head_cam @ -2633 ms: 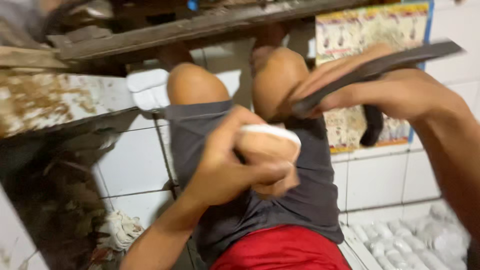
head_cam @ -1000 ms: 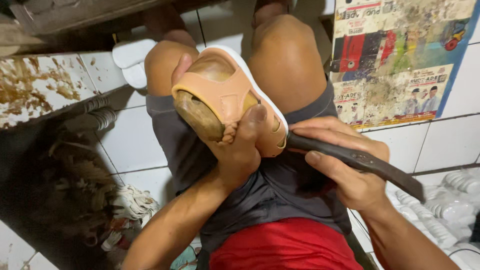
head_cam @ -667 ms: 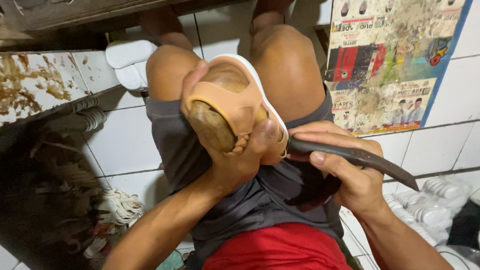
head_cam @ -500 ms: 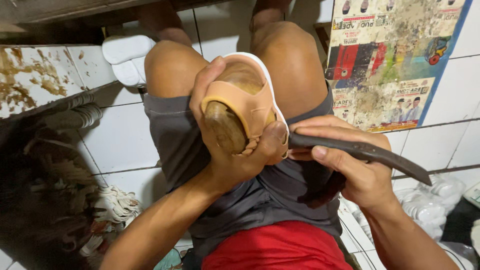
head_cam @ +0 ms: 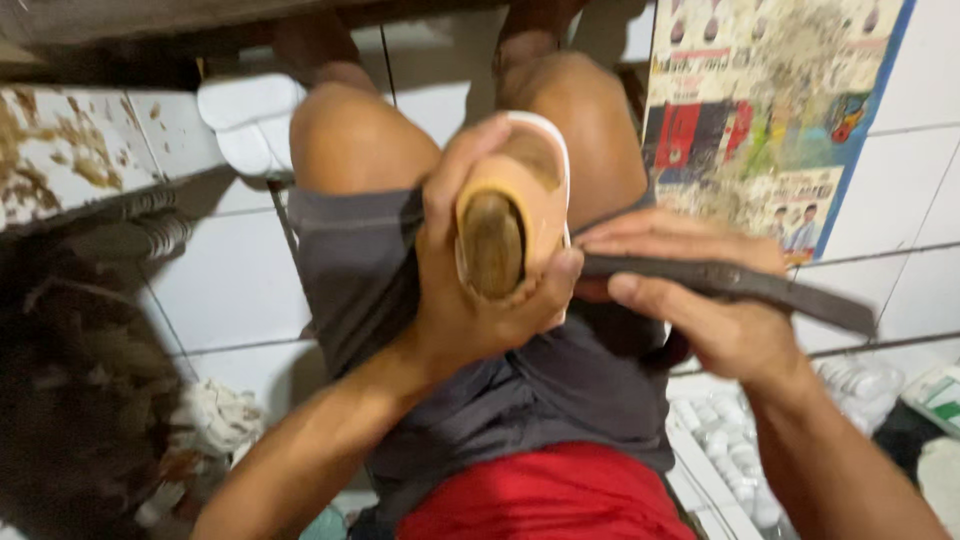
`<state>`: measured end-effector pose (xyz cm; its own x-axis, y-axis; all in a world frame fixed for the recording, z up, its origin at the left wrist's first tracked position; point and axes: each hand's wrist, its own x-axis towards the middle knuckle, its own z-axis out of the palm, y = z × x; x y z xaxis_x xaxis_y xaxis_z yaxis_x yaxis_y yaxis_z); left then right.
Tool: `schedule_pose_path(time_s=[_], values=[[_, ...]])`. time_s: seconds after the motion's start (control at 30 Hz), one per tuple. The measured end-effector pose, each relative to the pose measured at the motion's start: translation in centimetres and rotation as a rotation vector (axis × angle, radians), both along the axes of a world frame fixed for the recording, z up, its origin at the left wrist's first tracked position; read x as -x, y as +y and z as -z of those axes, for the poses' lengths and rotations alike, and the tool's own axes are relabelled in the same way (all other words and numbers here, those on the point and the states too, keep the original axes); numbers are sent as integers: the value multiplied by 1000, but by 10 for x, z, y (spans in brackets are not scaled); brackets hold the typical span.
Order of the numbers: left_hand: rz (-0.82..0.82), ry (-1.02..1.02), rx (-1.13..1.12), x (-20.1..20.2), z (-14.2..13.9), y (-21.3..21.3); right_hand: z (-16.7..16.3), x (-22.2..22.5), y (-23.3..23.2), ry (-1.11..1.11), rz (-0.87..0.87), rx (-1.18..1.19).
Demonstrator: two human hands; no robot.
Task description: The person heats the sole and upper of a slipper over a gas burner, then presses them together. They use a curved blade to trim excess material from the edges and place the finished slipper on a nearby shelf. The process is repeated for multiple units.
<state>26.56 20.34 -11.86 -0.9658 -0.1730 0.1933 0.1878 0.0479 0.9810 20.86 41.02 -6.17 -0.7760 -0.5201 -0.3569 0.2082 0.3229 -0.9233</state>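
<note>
My left hand (head_cam: 465, 300) grips a tan sandal (head_cam: 510, 215) with a white sole edge, held up over my lap with its inside facing me. My right hand (head_cam: 700, 310) holds a long dark flat tool (head_cam: 760, 290) whose near end lies against the sandal's right edge. The tool's far end points to the right. Both hands are above my knees and grey shorts (head_cam: 520, 400).
White tiled floor (head_cam: 230, 290) lies below. A white sandal (head_cam: 250, 120) rests past my left knee. A colourful printed sheet (head_cam: 770, 120) lies at the right, a pale ridged mat (head_cam: 730, 450) at lower right, and dark clutter with rags (head_cam: 90, 400) at the left.
My left hand has turned the sandal so its opening faces me more squarely. My right hand and the tool have stayed against the sandal's right edge.
</note>
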Motion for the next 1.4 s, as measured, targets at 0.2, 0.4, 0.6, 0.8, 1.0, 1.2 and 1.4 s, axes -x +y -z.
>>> schedule_pose_path(time_s=[0.2, 0.4, 0.6, 0.8, 1.0, 1.2, 1.4], values=[[101, -392, -632, -9, -27, -7, -4, 6, 20, -58, -98, -33], [81, -362, -967, -21, -23, -13, 0, -22, 28, -290, 119, 202], [17, -338, -902, -21, -4, -6, 6, -28, 20, -7, 11, 17], [105, -383, -758, -9, -5, -18, -2, -16, 4, -68, 2, -110], [172, -387, -616, -5, -5, -26, -3, -6, -6, -146, 40, -78], [189, -359, -518, -7, -3, -30, 1, 4, -7, -87, -45, -19], [247, -378, -473, -8, -1, -29, 1, 32, -13, 32, -338, -15]])
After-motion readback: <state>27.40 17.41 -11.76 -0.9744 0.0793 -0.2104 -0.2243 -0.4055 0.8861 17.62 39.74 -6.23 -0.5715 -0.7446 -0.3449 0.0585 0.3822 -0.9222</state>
